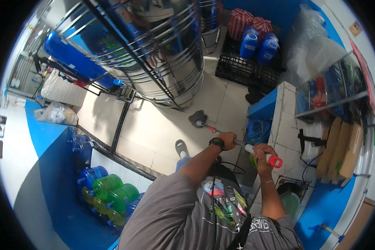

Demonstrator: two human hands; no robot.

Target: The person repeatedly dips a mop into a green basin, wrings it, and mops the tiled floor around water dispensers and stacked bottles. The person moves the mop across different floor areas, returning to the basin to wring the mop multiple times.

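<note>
A mop [239,143] runs slantwise across in front of me. Its dark grey head [198,119] rests on the tiled floor near the steel tank. My left hand [227,141], with a dark watch at the wrist, is closed round the lower part of the pole. My right hand [262,153] is wrapped round the white upper grip, just below the red looped end [275,161]. Both hands hold the same pole, which tilts down toward the far left.
A large shiny tank [166,75] in a metal frame stands ahead. Blue and green water jugs [108,186] lie at left. Black crates [233,68] with blue bottles [249,43] are at far right. A tiled counter [282,121] runs along my right.
</note>
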